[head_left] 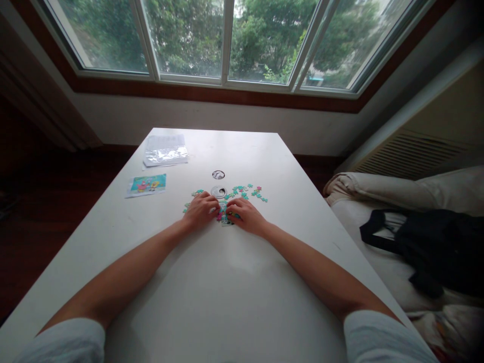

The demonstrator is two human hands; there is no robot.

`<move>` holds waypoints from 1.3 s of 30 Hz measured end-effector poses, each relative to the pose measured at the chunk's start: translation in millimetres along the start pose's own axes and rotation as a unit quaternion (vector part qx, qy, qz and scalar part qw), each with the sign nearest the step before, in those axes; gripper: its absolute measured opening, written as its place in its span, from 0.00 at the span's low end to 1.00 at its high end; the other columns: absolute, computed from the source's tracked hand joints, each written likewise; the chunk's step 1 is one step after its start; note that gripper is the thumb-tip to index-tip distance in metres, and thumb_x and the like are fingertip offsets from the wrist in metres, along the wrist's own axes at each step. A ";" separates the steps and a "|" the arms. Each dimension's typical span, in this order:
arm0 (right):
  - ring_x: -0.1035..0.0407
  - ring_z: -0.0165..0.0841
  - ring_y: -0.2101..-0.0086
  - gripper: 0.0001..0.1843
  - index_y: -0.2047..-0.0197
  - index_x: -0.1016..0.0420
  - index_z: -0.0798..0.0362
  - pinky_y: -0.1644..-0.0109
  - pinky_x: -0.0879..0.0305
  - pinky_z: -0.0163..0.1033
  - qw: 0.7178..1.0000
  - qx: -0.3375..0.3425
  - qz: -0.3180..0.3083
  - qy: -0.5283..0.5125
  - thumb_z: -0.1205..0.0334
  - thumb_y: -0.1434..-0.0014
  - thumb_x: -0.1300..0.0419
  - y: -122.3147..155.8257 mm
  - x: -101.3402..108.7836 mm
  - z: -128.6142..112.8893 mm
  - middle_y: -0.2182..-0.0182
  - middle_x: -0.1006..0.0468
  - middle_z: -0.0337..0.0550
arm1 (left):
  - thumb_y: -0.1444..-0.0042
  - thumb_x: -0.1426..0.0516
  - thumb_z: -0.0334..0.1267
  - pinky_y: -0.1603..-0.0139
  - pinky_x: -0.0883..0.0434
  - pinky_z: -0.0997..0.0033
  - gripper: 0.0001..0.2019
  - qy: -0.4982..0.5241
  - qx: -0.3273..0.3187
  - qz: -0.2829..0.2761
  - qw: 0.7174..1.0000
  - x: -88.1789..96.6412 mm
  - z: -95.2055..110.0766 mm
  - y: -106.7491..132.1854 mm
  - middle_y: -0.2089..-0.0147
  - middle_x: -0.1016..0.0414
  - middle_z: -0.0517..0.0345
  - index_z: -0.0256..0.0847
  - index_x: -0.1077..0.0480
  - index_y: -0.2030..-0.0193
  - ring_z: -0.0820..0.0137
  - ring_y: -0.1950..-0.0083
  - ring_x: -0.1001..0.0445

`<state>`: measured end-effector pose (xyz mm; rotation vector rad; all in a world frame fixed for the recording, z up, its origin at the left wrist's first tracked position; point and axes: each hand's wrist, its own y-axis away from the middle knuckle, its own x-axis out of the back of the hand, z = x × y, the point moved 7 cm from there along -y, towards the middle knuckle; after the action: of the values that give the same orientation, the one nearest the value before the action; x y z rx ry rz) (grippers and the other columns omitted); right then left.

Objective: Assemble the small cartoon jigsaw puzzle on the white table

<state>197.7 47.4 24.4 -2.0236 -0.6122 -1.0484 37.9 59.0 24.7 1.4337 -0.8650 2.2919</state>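
Observation:
Small green, teal and pink jigsaw puzzle pieces lie partly joined on the white table between my hands. My left hand has its fingers curled down at the left side of this cluster. On the right side, the bent fingers of my right hand close on the pieces, thumb toward the middle. The exact piece under each set of fingertips is too small to make out. Loose puzzle pieces are scattered beyond my right hand, and a few more lie beside my left.
A reference picture card with cartoon figures lies at the left of the white table, below a clear plastic sleeve with papers. Two round items sit past my hands. A couch with a dark bag stands at the right.

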 end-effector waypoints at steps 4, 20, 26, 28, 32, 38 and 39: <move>0.31 0.41 0.50 0.06 0.53 0.23 0.47 0.42 0.36 0.49 1.000 0.000 0.000 0.000 0.62 0.33 0.39 0.4 -1.4 1.6 0.52 0.22 0.47 | 0.35 0.42 0.38 0.42 0.34 0.57 0.08 0.004 -0.007 -0.001 1.000 0.6 0.4 0.1 0.54 0.18 0.56 0.47 0.20 0.61 0.62 0.50 0.28; 0.31 0.41 0.50 0.07 0.53 0.22 0.46 0.42 0.36 0.49 1.000 -0.002 -0.002 0.006 0.63 0.33 0.38 0.3 -0.5 1.5 0.52 0.22 0.46 | 0.33 0.44 0.40 0.42 0.34 0.57 0.11 0.002 -0.010 0.006 1.000 1.8 2.3 0.5 0.54 0.18 0.56 0.45 0.21 0.62 0.62 0.51 0.28; 0.31 0.41 0.50 0.07 0.53 0.22 0.46 0.42 0.36 0.49 1.000 -0.001 -0.003 0.006 0.62 0.33 0.38 0.7 0.1 1.2 0.52 0.22 0.46 | 0.32 0.45 0.40 0.42 0.34 0.57 0.11 -0.001 -0.013 0.008 1.000 1.7 2.3 0.8 0.54 0.18 0.56 0.45 0.22 0.62 0.63 0.51 0.28; 0.31 0.41 0.50 0.06 0.53 0.22 0.47 0.42 0.36 0.48 1.000 0.000 -0.002 0.006 0.62 0.33 0.38 0.4 -0.2 0.9 0.52 0.22 0.46 | 0.32 0.46 0.40 0.42 0.34 0.57 0.12 0.001 -0.012 0.008 1.000 1.3 1.8 0.8 0.54 0.18 0.56 0.45 0.22 0.62 0.63 0.51 0.28; 0.31 0.40 0.50 0.06 0.53 0.22 0.46 0.42 0.36 0.48 1.000 0.000 0.000 0.006 0.61 0.33 0.38 0.3 -1.1 1.6 0.52 0.22 0.46 | 0.32 0.46 0.40 0.42 0.34 0.57 0.11 0.002 -0.010 0.003 1.000 0.5 1.9 0.4 0.54 0.19 0.55 0.45 0.21 0.61 0.63 0.51 0.28; 0.31 0.40 0.50 0.06 0.53 0.22 0.46 0.42 0.35 0.49 1.000 0.000 0.000 0.007 0.61 0.33 0.38 0.8 -1.8 2.6 0.52 0.22 0.46 | 0.33 0.46 0.39 0.42 0.34 0.57 0.11 -0.002 -0.003 0.002 1.000 0.9 3.3 0.0 0.54 0.19 0.54 0.45 0.22 0.61 0.63 0.51 0.28; 0.31 0.40 0.50 0.07 0.53 0.22 0.46 0.42 0.35 0.49 1.000 0.000 0.000 0.007 0.61 0.33 0.38 0.8 -1.8 2.1 0.52 0.22 0.46 | 0.33 0.46 0.39 0.42 0.34 0.57 0.11 -0.002 -0.005 0.002 1.000 1.1 3.8 0.1 0.54 0.19 0.54 0.45 0.22 0.61 0.63 0.51 0.28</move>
<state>198.2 48.4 21.8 -2.0140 -0.6048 -1.0626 40.0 56.5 26.9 1.4345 -0.8804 2.2851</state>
